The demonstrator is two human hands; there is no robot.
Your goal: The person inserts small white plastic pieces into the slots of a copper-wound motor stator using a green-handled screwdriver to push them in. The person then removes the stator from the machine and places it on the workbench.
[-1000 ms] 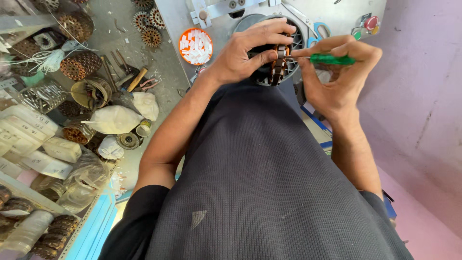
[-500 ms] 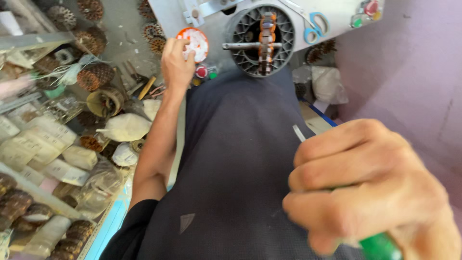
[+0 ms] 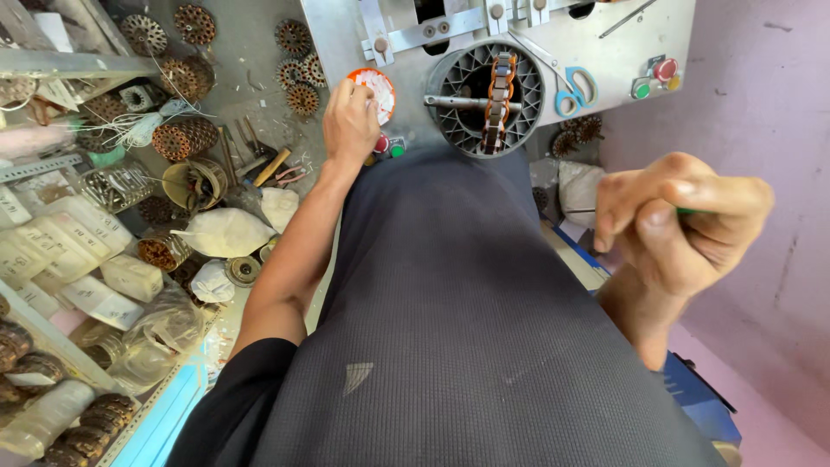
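Orange-rimmed round dish [image 3: 377, 90] at upper centre now has the left hand [image 3: 349, 121] reaching into it, fingers curled, off the grey ribbed winding form [image 3: 488, 97], while the right hand [image 3: 674, 220] stays clenched on a thin green-handled tool [image 3: 692, 210].

The right hand [image 3: 679, 220] at three o'clock hides nearly all of the thin green-handled tool [image 3: 687, 210]. The left hand's [image 3: 350, 121] fingertips cover part of the round orange-rimmed dish [image 3: 380, 86] at eleven o'clock.

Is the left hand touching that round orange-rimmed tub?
Touching. The head view shows the left hand with fingertips resting on the orange-rimmed tub, no gap visible between them.
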